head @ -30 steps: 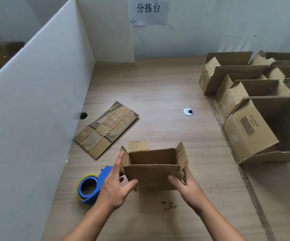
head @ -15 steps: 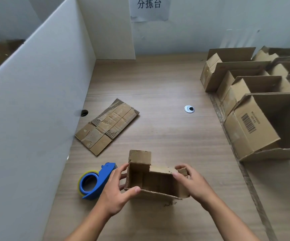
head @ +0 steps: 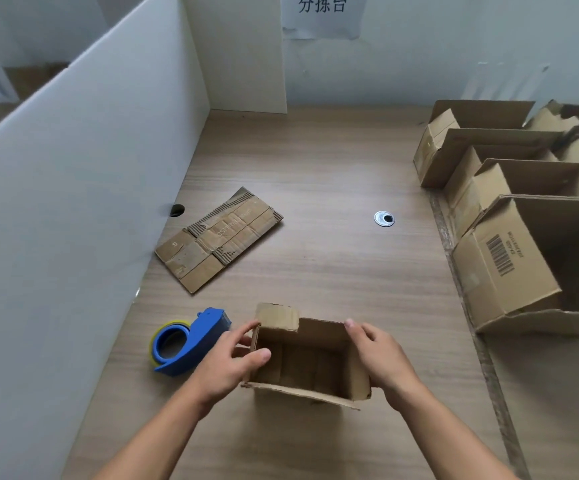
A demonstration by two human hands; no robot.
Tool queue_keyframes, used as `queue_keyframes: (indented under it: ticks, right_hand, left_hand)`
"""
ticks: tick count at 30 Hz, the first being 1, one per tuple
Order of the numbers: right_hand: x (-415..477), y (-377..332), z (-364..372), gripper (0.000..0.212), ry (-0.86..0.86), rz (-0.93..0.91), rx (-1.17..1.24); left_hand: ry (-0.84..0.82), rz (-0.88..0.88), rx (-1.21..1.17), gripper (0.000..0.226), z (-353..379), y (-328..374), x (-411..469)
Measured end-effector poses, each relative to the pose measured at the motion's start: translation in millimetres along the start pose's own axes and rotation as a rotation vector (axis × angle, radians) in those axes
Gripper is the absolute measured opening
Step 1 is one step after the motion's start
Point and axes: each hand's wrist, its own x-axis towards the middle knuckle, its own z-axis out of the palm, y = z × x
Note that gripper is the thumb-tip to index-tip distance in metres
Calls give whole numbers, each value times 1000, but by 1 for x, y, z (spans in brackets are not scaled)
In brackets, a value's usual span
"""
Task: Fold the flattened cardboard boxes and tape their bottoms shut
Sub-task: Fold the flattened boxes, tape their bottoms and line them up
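Desk: open wood through the middle and toward the far wall. A white partition closes the left edge. Erected boxes: I count at least five, packed along the right edge and running out of view. Flattened box: one, lying near the partition. Small box: one, near me, opening up, one flap raised at its far left corner. My left grip pinches its left wall, thumb inside; my right grip clasps its right wall. Tape dispenser: one, just beside my left grip. Cable grommet: one, mid-desk.
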Motion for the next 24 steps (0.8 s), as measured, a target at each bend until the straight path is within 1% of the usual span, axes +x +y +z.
queue_keyframes:
  ticks: [1, 2, 5, 6, 9, 11, 13, 16, 18, 21, 24]
  right_hand:
    - [0, 1, -2, 48, -18, 10, 32]
    - [-2, 0, -5, 42, -37, 15, 57]
    - [-6, -2, -15, 30, -101, 1, 79]
    - [-5, -1, -17, 29, -123, 3, 87]
    - [-5, 2, -19, 31, -128, 15, 142]
    - [-5, 4, -19, 33, -96, 32, 166]
    - [-6, 6, -19, 31, -81, 29, 164]
    - [-14, 6, -19, 26, -64, 12, 131]
    - [-16, 7, -18, 27, -58, 20, 129]
    - [-20, 3, -15, 33, -46, 21, 137]
    - [-20, 4, -13, 35, -51, 26, 167]
  left_hand:
    - [13, 3, 15, 52, 3, 4, 1]
    - [33, -5, 31, 51, 5, 4, 2]
    - [43, -66, 33, 68, 10, 8, 5]
    - [29, -97, 16, 67, 11, 9, 7]
    - [10, -56, -5, 42, 16, 19, 4]
    - [33, 1, 11, 34, 18, 23, -3]
    - [50, 20, -16, 35, 20, 18, -11]
    - [69, 16, -84, 50, 22, 5, -24]
    - [80, 10, -90, 54, 23, -1, -28]
    - [84, 6, -68, 50, 24, -2, -29]
    - [81, 41, 55, 30, 22, 3, -27]
